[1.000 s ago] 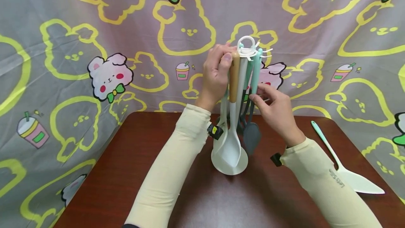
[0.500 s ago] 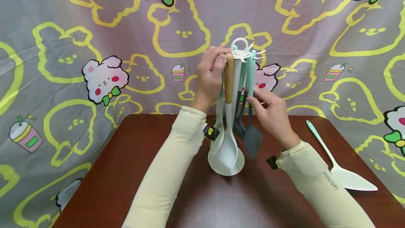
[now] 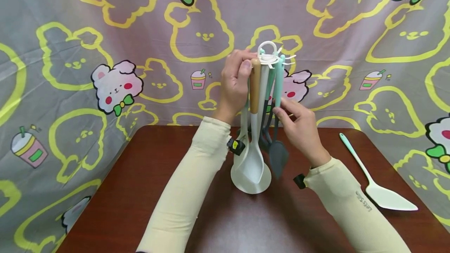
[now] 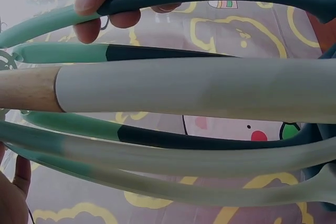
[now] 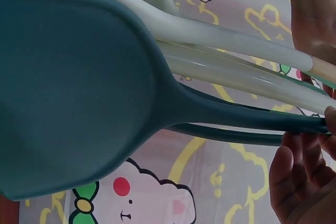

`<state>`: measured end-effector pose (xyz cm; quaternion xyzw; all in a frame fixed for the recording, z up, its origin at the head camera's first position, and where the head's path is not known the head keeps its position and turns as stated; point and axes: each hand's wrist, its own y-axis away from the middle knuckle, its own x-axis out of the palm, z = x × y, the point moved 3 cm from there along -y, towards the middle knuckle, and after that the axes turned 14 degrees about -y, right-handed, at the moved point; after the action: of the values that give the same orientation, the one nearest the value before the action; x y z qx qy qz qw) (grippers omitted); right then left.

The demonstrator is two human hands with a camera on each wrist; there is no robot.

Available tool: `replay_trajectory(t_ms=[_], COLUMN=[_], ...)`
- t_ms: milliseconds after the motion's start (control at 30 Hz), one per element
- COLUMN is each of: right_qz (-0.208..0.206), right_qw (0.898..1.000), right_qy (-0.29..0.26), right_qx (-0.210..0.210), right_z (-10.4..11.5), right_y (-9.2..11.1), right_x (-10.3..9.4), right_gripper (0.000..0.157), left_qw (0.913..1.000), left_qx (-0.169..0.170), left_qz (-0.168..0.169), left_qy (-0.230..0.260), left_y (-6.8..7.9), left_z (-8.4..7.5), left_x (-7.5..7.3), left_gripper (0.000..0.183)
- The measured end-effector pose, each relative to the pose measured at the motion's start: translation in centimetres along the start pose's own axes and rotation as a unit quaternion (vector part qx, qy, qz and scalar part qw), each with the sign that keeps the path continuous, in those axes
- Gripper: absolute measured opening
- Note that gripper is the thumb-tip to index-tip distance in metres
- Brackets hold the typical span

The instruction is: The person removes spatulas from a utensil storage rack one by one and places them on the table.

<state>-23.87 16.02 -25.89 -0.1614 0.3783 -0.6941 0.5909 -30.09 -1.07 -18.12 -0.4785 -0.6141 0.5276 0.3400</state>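
In right hand, pinched between thumb and fingers near the join of grip and shaft: dark blue-grey turner with mint-green grip. Upright, blade down, grip top at the hooks of a white rotary-style stand with top loop and round base. In left hand, thumb and fingers curled at handle top: white spoon with tan wooden handle. On reddish-brown table, well apart, lying: cream-white pointed turner with mint-green handle.
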Motion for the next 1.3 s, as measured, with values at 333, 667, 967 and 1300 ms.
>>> replay_trajectory(t_ms=[333, 667, 967, 1300], right_qz=[-0.008, -0.001, -0.013, -0.019], right_qw=[1.000, 1.000, 1.000, 1.000], right_qy=[0.011, 0.005, -0.005, -0.003], right_qx=[-0.002, 0.014, 0.003, -0.006], right_z=[0.19, 0.23, 0.43, 0.44], right_y=[0.13, 0.03, 0.39, 0.43], right_x=[0.21, 0.17, -0.17, -0.05], right_gripper=[0.026, 0.029, 0.025, 0.024], left_qw=[1.0000, 0.9997, 0.9997, 0.9998], left_qx=[0.002, -0.015, -0.020, -0.012], left_qz=[0.004, 0.009, 0.013, 0.016], left_qy=[0.006, 0.013, -0.001, -0.004], left_y=[-0.41, -0.59, -0.33, -0.26], left_z=[-0.32, -0.36, -0.27, -0.08], left_x=[-0.10, -0.16, 0.01, 0.11], left_gripper=[0.024, 0.023, 0.024, 0.024])
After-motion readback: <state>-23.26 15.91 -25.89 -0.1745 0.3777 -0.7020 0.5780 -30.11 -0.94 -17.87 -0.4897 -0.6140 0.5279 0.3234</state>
